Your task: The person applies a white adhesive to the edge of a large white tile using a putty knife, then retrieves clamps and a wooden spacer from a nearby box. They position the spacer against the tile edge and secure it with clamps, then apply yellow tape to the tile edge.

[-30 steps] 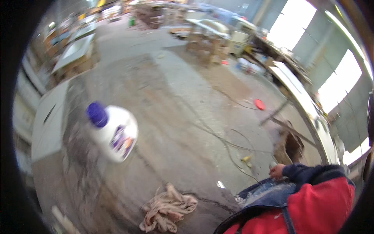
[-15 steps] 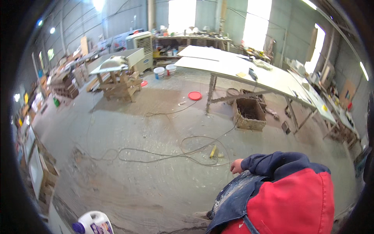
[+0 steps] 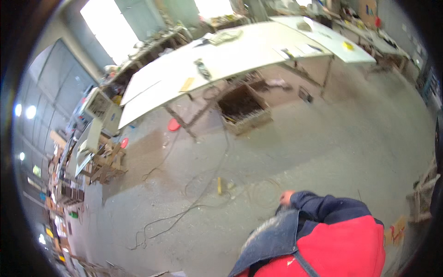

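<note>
Trailing in loose loops over the grey, debris-flecked floor (image 3: 314, 152), the long, thin, dark cable (image 3: 184, 212) lies ahead and to the left of the person's right hand (image 3: 287, 197), seemingly well below it. A short yellow strip (image 3: 219, 185) of unclear material rests among the loops. The fingers look loosely curled near the worn blue denim apron (image 3: 272, 231), but blur hides how far open they are and whether they hold anything; the left hand is out of view. The step in hand seems a pause or a walk; any grasp next would call for bending or stepping closer. Farther out stand a rough, open-topped brown box (image 3: 253, 122) and a long, white-topped desk (image 3: 251, 51).
</note>
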The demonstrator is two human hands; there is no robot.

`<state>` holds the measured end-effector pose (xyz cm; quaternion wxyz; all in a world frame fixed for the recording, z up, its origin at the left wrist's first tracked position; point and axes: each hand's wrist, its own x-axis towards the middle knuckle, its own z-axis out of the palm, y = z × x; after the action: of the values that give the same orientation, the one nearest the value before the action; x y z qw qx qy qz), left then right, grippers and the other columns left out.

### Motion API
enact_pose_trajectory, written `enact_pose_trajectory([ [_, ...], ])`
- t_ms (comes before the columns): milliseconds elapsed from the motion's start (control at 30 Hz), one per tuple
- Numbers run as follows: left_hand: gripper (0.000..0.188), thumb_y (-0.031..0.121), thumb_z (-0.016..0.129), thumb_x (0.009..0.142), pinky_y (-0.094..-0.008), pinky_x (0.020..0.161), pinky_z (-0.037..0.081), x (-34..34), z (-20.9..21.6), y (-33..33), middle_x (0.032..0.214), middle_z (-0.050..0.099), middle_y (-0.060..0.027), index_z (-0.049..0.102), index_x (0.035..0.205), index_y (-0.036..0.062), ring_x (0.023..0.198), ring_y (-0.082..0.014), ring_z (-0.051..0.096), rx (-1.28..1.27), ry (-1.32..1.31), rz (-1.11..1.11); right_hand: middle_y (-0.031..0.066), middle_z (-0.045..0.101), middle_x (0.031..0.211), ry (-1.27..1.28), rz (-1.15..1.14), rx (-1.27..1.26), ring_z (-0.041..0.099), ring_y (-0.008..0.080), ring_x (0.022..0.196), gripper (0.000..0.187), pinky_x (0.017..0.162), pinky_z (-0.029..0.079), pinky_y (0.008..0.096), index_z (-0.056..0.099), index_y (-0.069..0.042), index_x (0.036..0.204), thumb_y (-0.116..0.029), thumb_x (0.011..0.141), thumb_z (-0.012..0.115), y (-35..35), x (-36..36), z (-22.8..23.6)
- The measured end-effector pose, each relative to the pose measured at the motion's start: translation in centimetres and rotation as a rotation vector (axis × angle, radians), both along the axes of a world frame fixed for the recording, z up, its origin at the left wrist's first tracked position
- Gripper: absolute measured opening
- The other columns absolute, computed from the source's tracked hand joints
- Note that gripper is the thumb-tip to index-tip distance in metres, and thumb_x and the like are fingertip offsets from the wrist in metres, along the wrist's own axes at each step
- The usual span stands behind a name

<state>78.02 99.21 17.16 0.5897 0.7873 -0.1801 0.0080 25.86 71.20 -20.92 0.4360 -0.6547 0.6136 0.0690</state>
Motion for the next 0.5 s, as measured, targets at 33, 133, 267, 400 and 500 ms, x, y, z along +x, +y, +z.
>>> enact_pose_trajectory([
  [33, 0.03, 0.025, 0.06, 0.095, -0.0315, 0.071, 0.053, -1.9, 0.5, -2.0, 0.09, 0.062, -0.0069, 0.061, 0.116, 0.0029, 0.074, -0.0182, 0.061, 0.006, -0.006, -0.035, 0.0135, 0.074, 0.106, 0.02, -0.075, 0.056, 0.07, 0.0292, 0.095, 0.039, 0.085, 0.055, 0.0409, 0.073, -0.014, 0.113, -0.034, 0.079, 0.069, 0.0, -3.1, 0.3],
  [133, 0.026, 0.022, 0.059, 0.097, -0.0298, 0.07, 0.053, -6.5, 1.1, -9.6, 0.088, 0.063, -0.0056, 0.063, 0.114, 0.0027, 0.072, -0.0167, 0.061, -0.053, -0.011, -0.229, 0.0123, 0.074, 0.1, -0.018, -0.395, 0.059, 0.071, 0.0237, 0.084, 0.036, 0.076, 0.056, 0.0383, 0.073, -0.01, 0.111, -0.029, 0.081, 0.068, -0.3, -14.7, 0.4],
  [267, 0.047, 0.032, 0.059, 0.089, -0.0372, 0.062, 0.044, -10.5, 2.0, -25.5, 0.09, 0.056, -0.0117, 0.053, 0.119, -0.0043, 0.068, -0.0232, 0.05, -0.094, 0.07, -0.67, 0.0141, 0.074, 0.1, -0.171, -0.86, 0.135, 0.071, 0.0296, 0.09, 0.03, 0.084, 0.054, 0.0399, 0.075, -0.009, 0.102, -0.03, 0.081, 0.07, -1.0, -23.1, 1.8],
  [400, 0.028, 0.02, 0.059, 0.083, -0.0324, 0.063, 0.049, -24.2, 2.6, -45.8, 0.084, 0.053, -0.003, 0.056, 0.103, 0.001, 0.072, -0.0141, 0.054, 0.016, 0.136, -0.954, 0.0056, 0.068, 0.074, -0.265, -1.068, 0.026, 0.063, 0.0143, 0.058, 0.02, 0.053, 0.05, 0.0305, 0.07, -0.005, 0.1, -0.021, 0.088, 0.065, -0.8, -27.9, -0.1],
  [500, 0.033, 0.019, 0.06, 0.078, -0.029, 0.071, 0.044, -30.6, 0.0, -59.2, 0.09, 0.058, -0.0049, 0.059, 0.103, -0.0023, 0.079, -0.0137, 0.052, 0.054, 0.16, -1.094, 0.0052, 0.065, 0.066, -0.313, -1.211, 0.075, 0.061, 0.0149, 0.053, 0.017, 0.047, 0.049, 0.0316, 0.066, -0.006, 0.081, -0.02, 0.089, 0.062, -0.7, -28.1, -2.3],
])
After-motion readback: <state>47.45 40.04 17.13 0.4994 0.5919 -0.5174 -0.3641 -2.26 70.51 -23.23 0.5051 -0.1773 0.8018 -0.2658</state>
